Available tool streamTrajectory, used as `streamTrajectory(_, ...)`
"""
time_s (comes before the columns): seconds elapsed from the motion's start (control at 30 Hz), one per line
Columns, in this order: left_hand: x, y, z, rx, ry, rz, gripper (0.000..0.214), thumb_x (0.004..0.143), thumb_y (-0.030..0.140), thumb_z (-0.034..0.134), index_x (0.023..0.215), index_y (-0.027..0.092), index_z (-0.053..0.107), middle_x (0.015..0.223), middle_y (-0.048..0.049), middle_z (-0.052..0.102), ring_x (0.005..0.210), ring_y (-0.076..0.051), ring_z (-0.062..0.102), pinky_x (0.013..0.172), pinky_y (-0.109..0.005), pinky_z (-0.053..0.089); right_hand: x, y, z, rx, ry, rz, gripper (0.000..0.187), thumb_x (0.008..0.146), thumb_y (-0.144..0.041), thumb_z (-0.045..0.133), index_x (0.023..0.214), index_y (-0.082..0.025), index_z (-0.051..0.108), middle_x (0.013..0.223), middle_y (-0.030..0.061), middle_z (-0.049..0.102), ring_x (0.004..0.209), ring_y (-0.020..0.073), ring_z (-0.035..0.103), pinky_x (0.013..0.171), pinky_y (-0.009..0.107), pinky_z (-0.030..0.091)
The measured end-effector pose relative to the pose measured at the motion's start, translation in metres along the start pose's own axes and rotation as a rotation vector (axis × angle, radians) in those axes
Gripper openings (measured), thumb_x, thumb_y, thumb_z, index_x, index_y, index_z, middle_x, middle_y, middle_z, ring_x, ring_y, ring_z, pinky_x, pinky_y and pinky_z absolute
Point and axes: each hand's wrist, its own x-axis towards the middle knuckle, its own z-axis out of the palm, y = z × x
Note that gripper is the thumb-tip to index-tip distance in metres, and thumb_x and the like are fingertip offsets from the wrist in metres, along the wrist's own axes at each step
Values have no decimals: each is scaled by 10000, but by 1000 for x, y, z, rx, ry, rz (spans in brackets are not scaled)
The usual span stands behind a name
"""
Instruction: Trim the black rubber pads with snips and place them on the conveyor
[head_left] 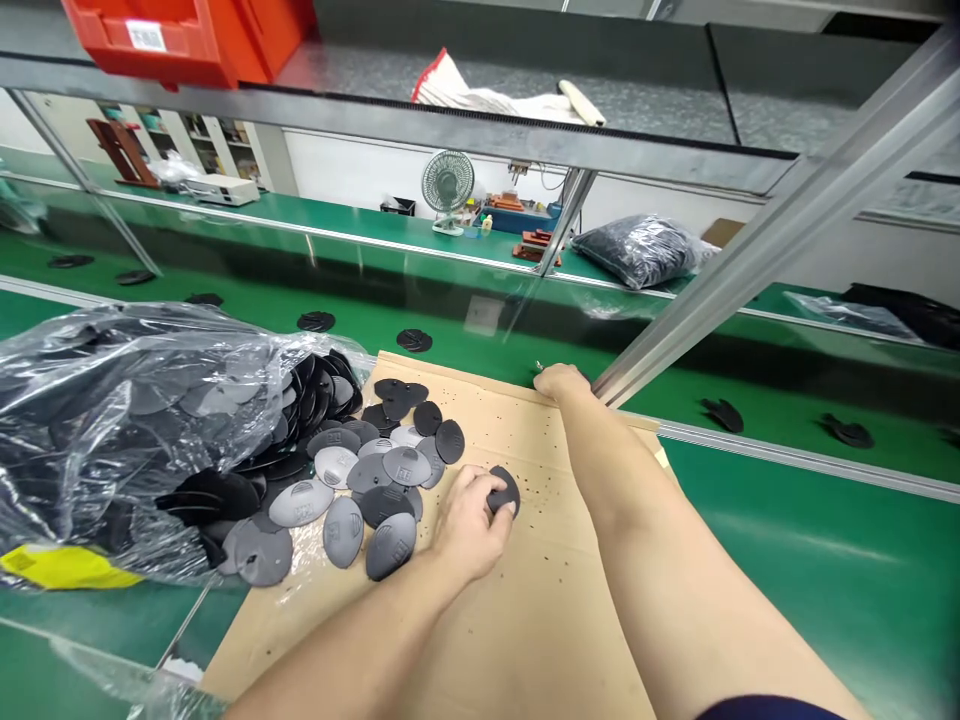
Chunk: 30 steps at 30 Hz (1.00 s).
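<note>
My left hand [471, 520] has its fingers and thumb closed around the edges of a black oval piece [505, 490], held at the cardboard. Farther off, at the cardboard's back edge beside the metal post, is my right hand [561, 382]. It looks curled, and a small shiny tip shows by its fingers; what it grips is hidden. Left of my left hand lies a loose pile of grey and black oval pieces [386, 470], some with raised ribs and marks. They spread out from a clear plastic bag [142, 400] full of more such pieces.
Dark specks dot the cardboard sheet [540, 600]. Behind it runs a green belt [480, 352] carrying spaced black pieces [414, 340]. A slanted metal post [720, 260] rises close to my right arm. Overhead, a shelf holds a red bin [187, 40] and a white glove [502, 100].
</note>
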Motion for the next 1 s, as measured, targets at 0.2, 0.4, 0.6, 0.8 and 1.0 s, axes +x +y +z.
streamTrajectory(0.2,0,2,0,21,-2,-17,205,787,263,566,987,227,592,1029,-61,517,847,-178,522,802,-344,450,-5,-1,-7,-50,-135,-3,198,754,-182,620,895,-66,696,934,210,628,936,307,612,795,369,484)
streamTrajectory(0.4,0,2,-2,6,8,6,191,783,255,570,970,225,599,1007,-61,529,825,-175,531,781,-337,454,-27,-1,-13,-17,16,-142,250,811,-222,585,1014,-90,648,1115,189,606,1045,284,584,910,357,457)
streamTrajectory(0.6,5,2,-2,-236,172,-38,248,817,357,584,997,186,576,898,-56,573,731,-141,551,738,-306,470,-103,3,-21,565,418,-612,243,838,-285,559,1041,-165,620,1299,112,505,1215,242,471,1058,382,365)
streamTrajectory(0.8,16,15,-16,-1078,-117,-435,549,728,584,652,1037,157,497,923,-78,606,554,-79,530,422,-177,368,-233,12,7,1228,89,-792,308,879,-407,571,1123,-223,607,1334,105,482,1134,265,537,912,441,488)
streamTrajectory(1.0,14,16,-22,-938,-13,-337,493,588,388,816,893,152,509,647,44,518,403,-22,393,327,-136,206,-271,29,50,1342,109,-634,368,860,-465,596,1112,-196,601,1276,138,515,984,241,604,840,421,522)
